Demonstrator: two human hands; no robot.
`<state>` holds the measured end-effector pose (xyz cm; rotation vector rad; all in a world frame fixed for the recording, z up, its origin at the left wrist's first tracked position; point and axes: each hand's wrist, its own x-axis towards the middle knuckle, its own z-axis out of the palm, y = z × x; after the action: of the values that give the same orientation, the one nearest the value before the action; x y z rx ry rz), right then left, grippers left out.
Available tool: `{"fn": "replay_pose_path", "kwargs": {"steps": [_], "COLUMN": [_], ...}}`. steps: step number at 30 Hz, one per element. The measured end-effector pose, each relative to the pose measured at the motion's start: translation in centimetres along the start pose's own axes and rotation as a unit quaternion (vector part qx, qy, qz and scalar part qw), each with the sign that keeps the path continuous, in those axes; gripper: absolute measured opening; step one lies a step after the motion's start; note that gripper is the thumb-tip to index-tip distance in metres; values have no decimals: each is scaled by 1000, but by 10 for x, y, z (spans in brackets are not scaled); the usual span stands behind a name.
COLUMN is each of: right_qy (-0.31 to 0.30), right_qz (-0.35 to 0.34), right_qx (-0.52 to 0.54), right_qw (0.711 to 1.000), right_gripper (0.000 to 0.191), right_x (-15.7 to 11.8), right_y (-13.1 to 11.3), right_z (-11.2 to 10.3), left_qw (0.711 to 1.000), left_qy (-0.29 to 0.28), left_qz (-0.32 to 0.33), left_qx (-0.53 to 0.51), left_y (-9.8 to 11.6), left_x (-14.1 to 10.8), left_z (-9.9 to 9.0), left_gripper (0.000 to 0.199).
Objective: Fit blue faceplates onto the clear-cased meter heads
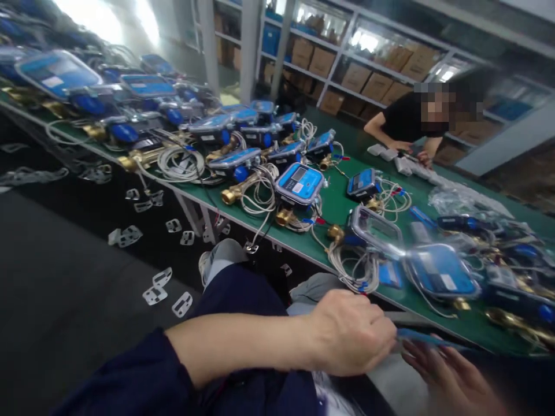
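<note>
My left hand (351, 332) reaches across my lap with its fingers closed at the near end of a thin, flat blue panel (418, 336). My right hand (455, 372), smeared by motion, grips the same panel from below; its fingers curl under it. The panel is seen almost edge-on, so its face is hidden. Just beyond my hands, a meter with a blue face (442, 270) sits on the table, its clear lid shut. Beside it another meter has its clear-framed lid (376, 224) raised. A flat blue plate (390, 274) lies between them near a coiled cable (353, 263).
Many blue-faced meters with brass fittings (284, 217) and coiled cables crowd the green table (340, 211). White cut-out scraps (155, 294) litter the floor. Across the table a person in a black top (405, 118) handles small pale pieces. Shelves hold cardboard boxes (321, 62).
</note>
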<state>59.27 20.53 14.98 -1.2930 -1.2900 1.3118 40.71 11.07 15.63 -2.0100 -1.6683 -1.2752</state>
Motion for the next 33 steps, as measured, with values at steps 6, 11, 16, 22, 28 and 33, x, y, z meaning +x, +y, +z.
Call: {"fn": "replay_pose_path", "kwargs": {"steps": [6,11,16,22,28,33], "right_qy": [-61,-119,-111,-98,-183,-210], "right_qz": [41,46,-137,-247,-63,13], "right_qx": [50,71,2,-115,-74,-21], "right_qw": [996,989,984,957,978,977], "right_gripper": [42,43,32,23,29,36], "right_x": [2,12,52,119,143,133], "right_y": [-16,-27,-62,-80,-61,-60], "right_z": [18,45,66,80,85,82], "left_qw": [993,981,962,935,889,847], "left_qy": [72,72,20,-32,-98,-86], "left_qz": [-92,-173,-252,-338,-427,-487], "left_qx": [-15,-57,-101,-98,-131,-195], "left_y": [3,-21,-57,-99,-119,-112], "left_x": [-16,-7,51,105,111,97], "left_z": [-15,-28,-32,-17,1,2], "left_gripper": [32,27,30,38,41,37]}}
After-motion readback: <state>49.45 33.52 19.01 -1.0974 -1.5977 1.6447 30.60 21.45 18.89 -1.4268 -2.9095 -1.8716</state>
